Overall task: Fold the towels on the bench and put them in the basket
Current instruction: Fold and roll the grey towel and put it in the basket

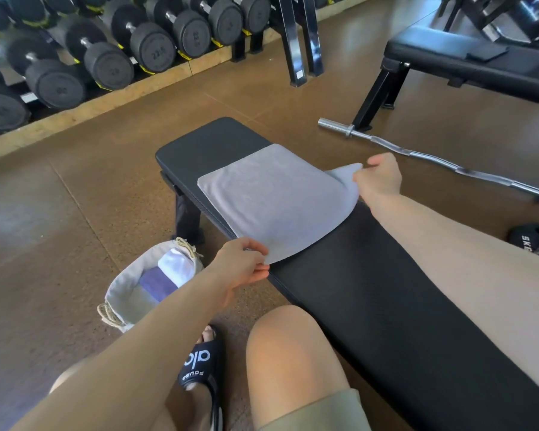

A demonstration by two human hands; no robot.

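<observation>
Hands pinch one grey towel [274, 200] on black worktop [371, 293], frame centre.
Left hand [240, 269] and right hand [380, 178] each grip a corner; basket [122, 287], lower left, holds about three folded towels, partly hidden by the forearm.

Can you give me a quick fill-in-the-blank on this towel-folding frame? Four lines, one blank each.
1. The grey towel lies on the black ____.
2. The left hand and the right hand each pinch a ____ of that towel.
3. The basket stands on the ____ beside the bench.
4. Folded towels already lie inside the ____.

Missing words: bench; corner; floor; basket
</observation>
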